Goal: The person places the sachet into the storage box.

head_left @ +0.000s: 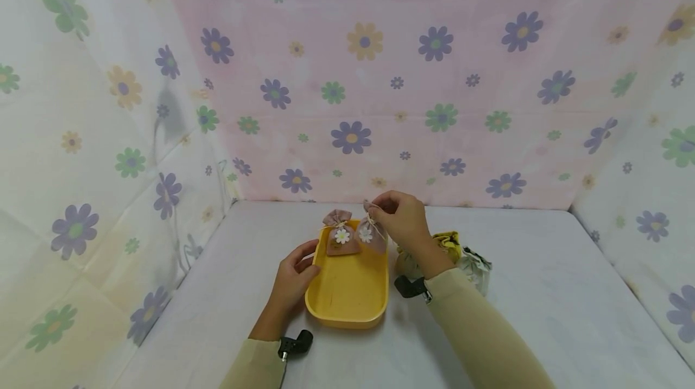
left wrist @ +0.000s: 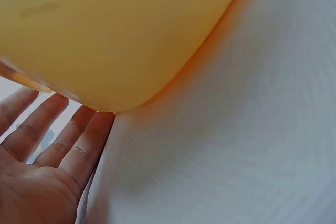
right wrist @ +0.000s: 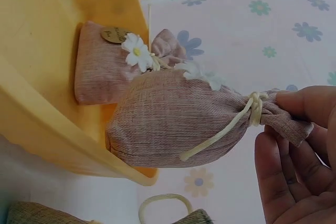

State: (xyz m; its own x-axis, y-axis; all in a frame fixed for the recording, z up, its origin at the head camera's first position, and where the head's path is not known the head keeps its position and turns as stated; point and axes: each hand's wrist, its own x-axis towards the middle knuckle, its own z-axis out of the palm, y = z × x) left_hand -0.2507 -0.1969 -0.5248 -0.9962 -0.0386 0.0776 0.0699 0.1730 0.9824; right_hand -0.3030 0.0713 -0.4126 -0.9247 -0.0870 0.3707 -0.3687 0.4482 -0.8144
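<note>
By its gathered neck, my right hand (head_left: 403, 218) pinches a pinkish-mauve drawstring sachet (right wrist: 178, 121) with a cream cord and a white flower. The sachet hangs over the far right corner of a yellow tray (head_left: 347, 292), its lower end at the rim in the right wrist view. Inside the tray's far end leans a second mauve sachet (head_left: 343, 245), with a white daisy and a small round tag. My left hand (head_left: 295, 274) touches the tray's left side, fingers fairly straight against it in the left wrist view.
Right of the tray, partly behind my right wrist, lie a yellow-topped pouch (head_left: 447, 244) and a whitish-green pouch (head_left: 478, 271). A white cloth covers the table (head_left: 244, 244). Flower-patterned curtains (head_left: 402, 105) enclose the back and sides.
</note>
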